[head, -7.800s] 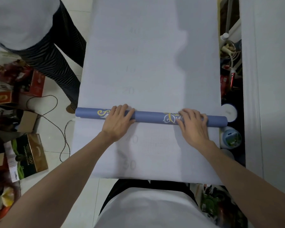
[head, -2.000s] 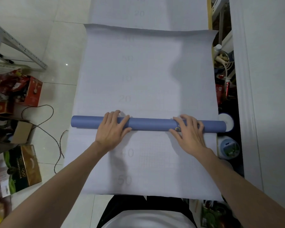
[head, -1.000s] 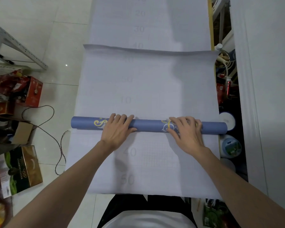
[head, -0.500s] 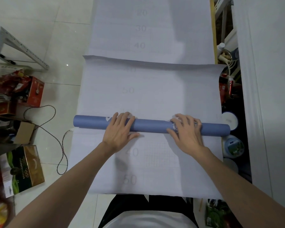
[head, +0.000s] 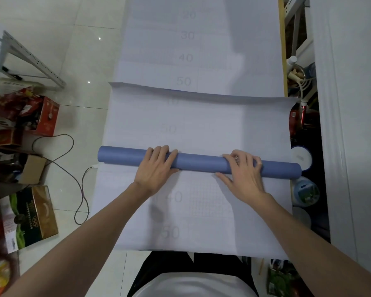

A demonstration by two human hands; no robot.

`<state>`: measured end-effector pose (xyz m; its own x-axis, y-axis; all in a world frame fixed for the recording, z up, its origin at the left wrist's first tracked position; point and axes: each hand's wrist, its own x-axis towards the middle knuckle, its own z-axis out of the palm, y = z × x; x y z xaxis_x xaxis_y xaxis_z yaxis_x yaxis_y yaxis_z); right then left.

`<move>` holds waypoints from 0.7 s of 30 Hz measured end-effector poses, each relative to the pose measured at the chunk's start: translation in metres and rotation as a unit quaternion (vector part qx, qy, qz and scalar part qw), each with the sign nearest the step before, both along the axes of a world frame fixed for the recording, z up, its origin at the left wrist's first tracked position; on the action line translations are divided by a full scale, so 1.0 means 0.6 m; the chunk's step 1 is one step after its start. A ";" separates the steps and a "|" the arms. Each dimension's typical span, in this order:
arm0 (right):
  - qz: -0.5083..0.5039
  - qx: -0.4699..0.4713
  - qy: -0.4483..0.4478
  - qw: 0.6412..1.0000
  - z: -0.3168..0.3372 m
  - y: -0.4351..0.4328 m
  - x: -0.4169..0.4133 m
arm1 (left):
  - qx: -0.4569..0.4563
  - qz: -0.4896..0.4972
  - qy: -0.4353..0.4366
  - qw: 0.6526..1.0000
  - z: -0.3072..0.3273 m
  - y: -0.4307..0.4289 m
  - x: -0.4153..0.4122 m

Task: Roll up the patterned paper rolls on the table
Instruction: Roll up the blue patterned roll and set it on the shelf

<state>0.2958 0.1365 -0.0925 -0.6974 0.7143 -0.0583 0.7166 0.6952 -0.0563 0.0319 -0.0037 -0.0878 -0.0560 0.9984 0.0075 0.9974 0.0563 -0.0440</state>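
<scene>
A blue paper roll (head: 199, 162) lies crosswise on the table. Its loose white gridded sheet (head: 201, 121) stretches away from me and ends at a free edge just past the faint number 50. My left hand (head: 156, 168) rests on the roll left of its middle, fingers laid over the top and thumb on the near side. My right hand (head: 243, 171) lies the same way on the roll's right part. A bit of pale pattern shows under my right fingers. The rest of the roll's outside is plain blue.
A second gridded white sheet (head: 186, 35) covers the table beyond and beneath. Cardboard boxes (head: 30, 213) and a cable (head: 77, 185) lie on the floor at left. Round tubs (head: 304, 189) sit in the gap at right, beside a white panel (head: 351, 125).
The sheet's far free edge has come closer to the roll as paper winds on. The gold pattern on the roll has turned out of sight. My hands stay on the roll.
</scene>
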 end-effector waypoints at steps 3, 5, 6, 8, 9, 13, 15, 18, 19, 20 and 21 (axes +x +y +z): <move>-0.007 0.002 -0.002 1.000 0.004 0.005 -0.004 | -0.009 0.004 -0.026 1.000 0.001 0.004 -0.001; -0.021 -0.015 0.016 1.000 0.006 0.005 -0.006 | -0.015 0.011 -0.059 0.998 0.000 0.001 -0.002; -0.024 -0.015 0.018 0.999 0.003 0.002 -0.005 | -0.019 0.009 -0.062 0.998 -0.001 -0.001 -0.002; -0.024 -0.017 0.025 0.999 -0.002 -0.004 -0.001 | -0.020 0.011 -0.048 0.999 -0.001 -0.005 -0.001; -0.024 -0.022 0.023 0.999 -0.003 -0.007 0.001 | -0.017 0.018 -0.041 0.999 0.001 -0.005 0.001; -0.016 -0.007 0.003 1.000 -0.001 -0.006 0.003 | -0.037 0.015 -0.021 0.999 0.007 0.003 0.002; -0.020 0.007 0.007 1.000 0.001 -0.001 0.002 | -0.032 0.012 -0.033 0.999 0.007 0.002 0.000; -0.009 0.008 0.014 1.000 0.000 -0.002 0.001 | -0.033 0.016 -0.050 0.998 0.003 -0.009 -0.002; -0.010 0.002 0.023 1.000 -0.002 -0.004 0.002 | -0.036 0.020 -0.045 0.998 0.001 -0.013 -0.001; -0.012 -0.006 0.031 0.999 -0.004 -0.004 0.003 | -0.037 0.027 -0.038 0.998 0.001 -0.016 0.000; -0.013 -0.010 0.028 0.999 -0.005 -0.004 0.005 | -0.036 0.035 -0.032 0.998 0.001 -0.016 0.000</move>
